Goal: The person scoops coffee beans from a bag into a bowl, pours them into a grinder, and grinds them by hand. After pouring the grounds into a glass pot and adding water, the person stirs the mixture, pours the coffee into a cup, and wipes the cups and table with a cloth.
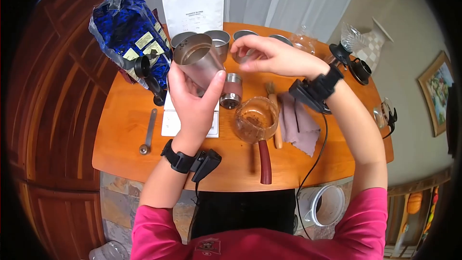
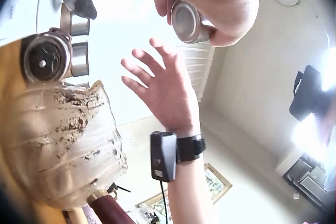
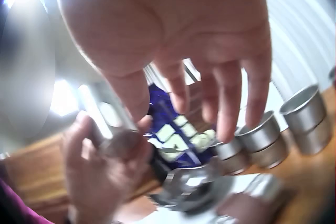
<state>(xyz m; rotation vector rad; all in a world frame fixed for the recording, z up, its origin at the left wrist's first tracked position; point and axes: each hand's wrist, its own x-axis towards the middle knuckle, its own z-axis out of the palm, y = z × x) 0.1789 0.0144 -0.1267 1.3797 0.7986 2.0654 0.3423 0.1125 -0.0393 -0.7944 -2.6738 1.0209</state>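
In the head view the left hand grips a metal cup, tilted, its mouth up and toward the back left. The same cup shows its round base in the left wrist view. To its right the right hand hangs in the air with loosely bent fingers and holds nothing; its fingers look spread in the left wrist view. Under the hands stands a metal cylinder with a brown band. A glass pot with dark grounds and a red-brown handle sits nearer the front edge.
Several metal cups line the back, before a white bag. A blue bag stands at the left. A white scale, a metal scoop, a brush and a cloth lie on the table.
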